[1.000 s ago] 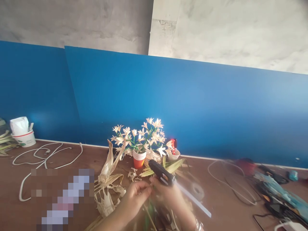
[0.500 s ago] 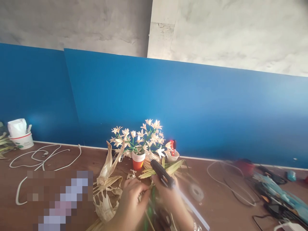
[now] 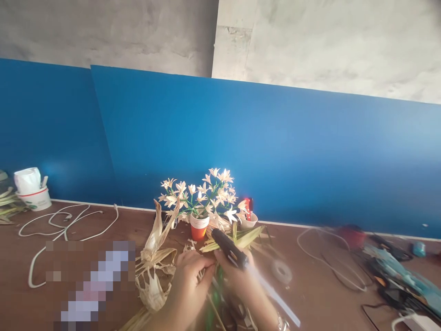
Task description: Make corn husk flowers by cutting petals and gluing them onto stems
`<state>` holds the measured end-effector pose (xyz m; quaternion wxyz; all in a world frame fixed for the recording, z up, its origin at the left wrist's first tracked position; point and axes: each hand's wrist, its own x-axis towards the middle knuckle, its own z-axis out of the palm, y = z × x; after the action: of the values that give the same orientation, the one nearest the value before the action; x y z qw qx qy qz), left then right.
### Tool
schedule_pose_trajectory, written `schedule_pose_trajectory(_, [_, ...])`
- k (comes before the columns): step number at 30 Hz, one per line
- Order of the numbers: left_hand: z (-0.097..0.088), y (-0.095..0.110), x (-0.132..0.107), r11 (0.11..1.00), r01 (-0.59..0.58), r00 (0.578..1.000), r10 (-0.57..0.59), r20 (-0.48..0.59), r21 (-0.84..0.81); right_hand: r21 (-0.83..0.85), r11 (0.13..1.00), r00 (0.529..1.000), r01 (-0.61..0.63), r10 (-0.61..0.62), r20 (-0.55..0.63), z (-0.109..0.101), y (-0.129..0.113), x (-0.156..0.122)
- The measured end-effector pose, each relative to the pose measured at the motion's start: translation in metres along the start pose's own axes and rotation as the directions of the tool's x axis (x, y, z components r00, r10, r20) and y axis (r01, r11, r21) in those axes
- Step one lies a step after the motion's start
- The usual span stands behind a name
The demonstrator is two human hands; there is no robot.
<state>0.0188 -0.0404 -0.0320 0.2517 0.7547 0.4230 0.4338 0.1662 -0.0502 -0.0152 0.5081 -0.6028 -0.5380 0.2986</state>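
In the lower middle, my left hand [image 3: 191, 280] is closed in a pinch, its thumb and forefinger pressed together. Whatever lies between those fingers is too small and hidden to name. Just to its right, my right hand [image 3: 241, 278] is wrapped round a black hot glue gun [image 3: 229, 248], with a long pale glue stick [image 3: 280, 299] out of its rear. The gun's nozzle end points away, up and left. Dried corn husks [image 3: 155, 262] lie left of my hands. Beyond them stands a red-and-white paper cup [image 3: 200, 227] with pale husk flowers [image 3: 203, 195] on green stems.
Greenish husk leaves [image 3: 246, 240] and a roll of clear tape [image 3: 281, 272] lie at right. A white cable [image 3: 65, 225] loops on the left, near a white paper tub [image 3: 34, 198]. Tools and blue plastic [image 3: 403, 271] clutter the far right. A blue partition [image 3: 241, 142] backs the table.
The glue gun has shifted slightly left and its nozzle sits a bit nearer the cup. My left hand keeps its pinch. The whole view has moved slightly.
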Motion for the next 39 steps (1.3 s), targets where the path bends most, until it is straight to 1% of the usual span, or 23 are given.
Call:
schedule_pose_trajectory(2, [-0.002,0.003,-0.001,0.994,-0.075,0.997,0.077,-0.025,0.081,0.018,0.999,0.999,-0.033,0.033,-0.015,-0.001,-0.002,0.000])
schedule_pose_trajectory(3, [-0.003,0.004,-0.001,0.994,-0.079,0.996,0.081,-0.023,0.077,0.038,0.998,0.999,-0.049,0.050,-0.022,-0.002,-0.002,0.000])
schedule_pose_trajectory(4, [-0.004,0.005,0.000,0.999,-0.044,0.999,0.044,-0.010,0.030,0.065,0.996,0.998,-0.063,0.065,-0.025,-0.003,-0.002,0.001])
schedule_pose_trajectory(5, [-0.006,0.007,0.001,0.998,0.034,0.999,-0.034,0.016,-0.053,0.096,0.993,0.997,-0.072,0.074,-0.018,-0.004,-0.002,0.001])
schedule_pose_trajectory(6, [-0.007,0.008,0.002,0.977,0.142,0.989,-0.133,0.063,-0.158,0.124,0.990,0.997,-0.072,0.073,-0.006,-0.006,-0.003,0.001])
schedule_pose_trajectory(7, [-0.008,0.009,0.004,0.929,0.256,0.965,-0.231,0.121,-0.267,0.148,0.987,0.998,-0.067,0.066,0.013,-0.008,-0.003,0.002])
schedule_pose_trajectory(8, [-0.009,0.010,0.005,0.861,0.356,0.933,-0.308,0.185,-0.364,0.170,0.983,0.997,-0.065,0.059,0.043,-0.010,-0.004,0.002])
schedule_pose_trajectory(9, [-0.010,0.010,0.006,0.787,0.429,0.902,-0.354,0.246,-0.443,0.186,0.980,0.995,-0.074,0.059,0.085,-0.012,-0.005,0.002])
schedule_pose_trajectory(10, [-0.011,0.011,0.006,0.725,0.473,0.881,-0.372,0.293,-0.501,0.202,0.975,0.989,-0.093,0.067,0.128,-0.013,-0.005,0.002])
schedule_pose_trajectory(12, [-0.011,0.012,0.006,0.646,0.502,0.865,-0.364,0.346,-0.576,0.218,0.967,0.976,-0.129,0.085,0.200,-0.015,-0.005,0.003])
schedule_pose_trajectory(14, [-0.010,0.012,0.006,0.605,0.513,0.858,-0.350,0.375,-0.609,0.215,0.968,0.971,-0.132,0.083,0.224,-0.014,-0.004,0.002])
schedule_pose_trajectory(16, [-0.008,0.011,0.006,0.591,0.523,0.852,-0.347,0.392,-0.614,0.217,0.969,0.978,-0.117,0.074,0.197,-0.011,0.000,0.002])
schedule_pose_trajectory(19, [-0.006,0.008,0.007,0.611,0.515,0.857,-0.352,0.377,-0.601,0.190,0.969,0.978,-0.159,0.128,0.163,-0.007,0.005,0.001])
schedule_pose_trajectory(22, [-0.004,0.005,0.007,0.675,0.495,0.868,-0.353,0.349,-0.548,0.135,0.970,0.970,-0.204,0.181,0.161,-0.003,0.009,0.000])
schedule_pose_trajectory(24, [-0.003,0.004,0.006,0.705,0.488,0.872,-0.360,0.332,-0.514,0.132,0.969,0.969,-0.208,0.186,0.164,-0.001,0.011,0.000])
schedule_pose_trajectory(27, [-0.002,0.004,0.004,0.705,0.478,0.878,-0.377,0.293,-0.523,0.150,0.969,0.973,-0.198,0.175,0.153,0.001,0.015,0.000])
schedule_pose_trajectory(29, [-0.003,0.005,0.004,0.701,0.471,0.882,-0.372,0.290,-0.535,0.138,0.969,0.972,-0.203,0.183,0.144,0.003,0.018,0.000])
schedule_pose_trajectory(31, [-0.004,0.006,0.005,0.730,0.451,0.892,-0.350,0.285,-0.514,0.113,0.972,0.971,-0.208,0.191,0.142,0.004,0.018,0.000])
schedule_pose_trajectory(33, [-0.005,0.008,0.006,0.808,0.391,0.919,-0.316,0.236,-0.441,0.099,0.978,0.977,-0.185,0.172,0.123,0.005,0.016,-0.001])
schedule_pose_trajectory(36, [-0.006,0.009,0.005,0.928,0.229,0.972,-0.203,0.119,-0.292,0.093,0.985,0.988,-0.144,0.137,0.072,0.005,0.006,-0.003])
schedule_pose_trajectory(37, [-0.005,0.009,0.005,0.943,0.193,0.980,-0.172,0.098,-0.272,0.092,0.986,0.989,-0.141,0.136,0.056,0.005,0.003,-0.004])
schedule_pose_trajectory(38, [-0.004,0.009,0.004,0.942,0.183,0.982,-0.162,0.096,-0.282,0.095,0.985,0.989,-0.146,0.142,0.045,0.004,0.000,-0.004])
schedule_pose_trajectory(39, [-0.003,0.008,0.003,0.926,0.202,0.978,-0.173,0.117,-0.319,0.105,0.982,0.987,-0.158,0.155,0.042,0.004,-0.002,-0.005])
